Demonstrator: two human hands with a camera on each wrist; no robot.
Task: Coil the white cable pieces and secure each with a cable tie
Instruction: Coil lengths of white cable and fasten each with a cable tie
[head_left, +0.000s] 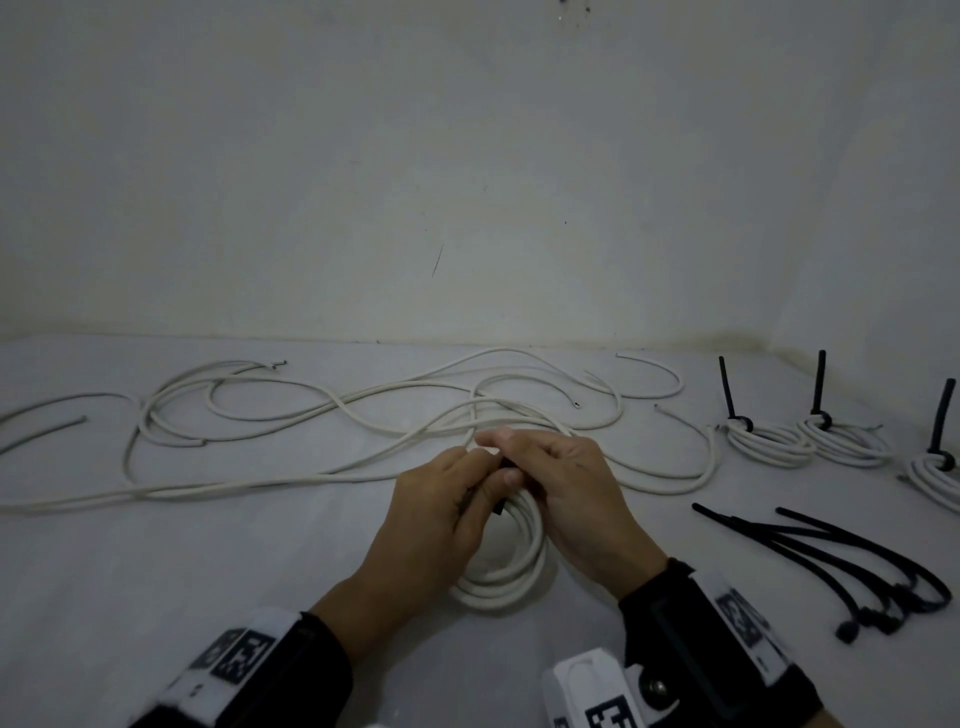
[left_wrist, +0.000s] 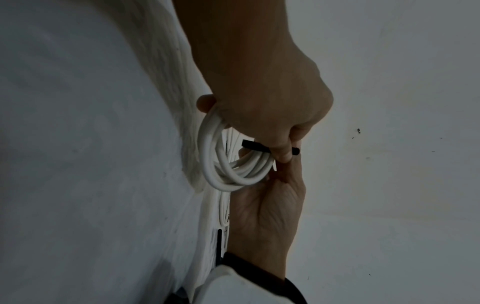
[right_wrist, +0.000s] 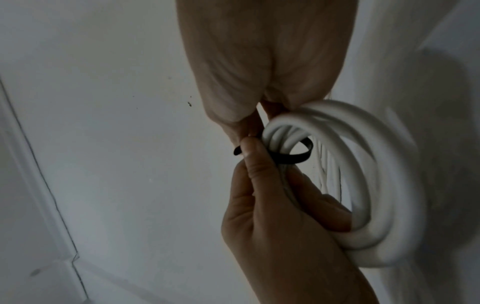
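Note:
A white cable coil (head_left: 506, 577) lies on the white table (head_left: 208, 571) between my hands. A black cable tie (head_left: 500, 506) is looped round its strands. My left hand (head_left: 483, 467) has fingers through the coil (right_wrist: 363, 164), and its thumb presses the tie (right_wrist: 298, 158) against the strands. My right hand (head_left: 498, 441) pinches the tie's end just above. In the left wrist view the tie (left_wrist: 253, 146) crosses the coil (left_wrist: 215, 154) under the pinching fingers. The tie's head is hidden.
Long loose white cables (head_left: 311, 410) sprawl across the back of the table. Three tied coils (head_left: 769, 441) (head_left: 847, 441) (head_left: 935, 478) sit at the right with black tie tails standing up. Several spare black ties (head_left: 831, 551) lie front right. A wall rises behind.

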